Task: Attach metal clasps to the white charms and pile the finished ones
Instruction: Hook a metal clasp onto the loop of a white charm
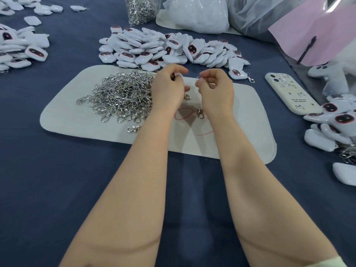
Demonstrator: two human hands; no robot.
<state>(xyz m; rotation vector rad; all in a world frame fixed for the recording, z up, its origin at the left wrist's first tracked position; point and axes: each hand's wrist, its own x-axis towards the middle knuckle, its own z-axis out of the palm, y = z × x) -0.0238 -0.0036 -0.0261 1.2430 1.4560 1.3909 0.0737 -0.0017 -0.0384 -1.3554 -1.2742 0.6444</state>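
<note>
**Two hands pinching small parts over the mat**

At the far left lies one pile of white charms [19,47], with a few strays beyond it. A pale mat [63,116] rests on the blue table [57,189] and carries one heap of clasps [119,97], too tangled to count. One loose clasp [133,128] lies at the heap's near edge.

The left hand [169,83] hovers over the mat's middle, fingers curled tight, tips pinching a bit [178,75] too small to make out. A second clasp [187,96] shows just below it; whether it hangs or lies on the mat I cannot tell. The right hand [215,85], just beside and apart from the left, has its fingers curled too and pinches a metal ring [198,79] between thumb and forefinger. A third clasp [200,112] lies on the mat under the right wrist.

Behind the hands spreads a second, larger charm pile [163,49]; beyond it stand one clear bag of clasps [141,8] and one white bag [194,14]. One charm with its clasp on [238,74] lies at that pile's right end. Further right lie one phone [290,93] and a third charm pile [333,120].
</note>
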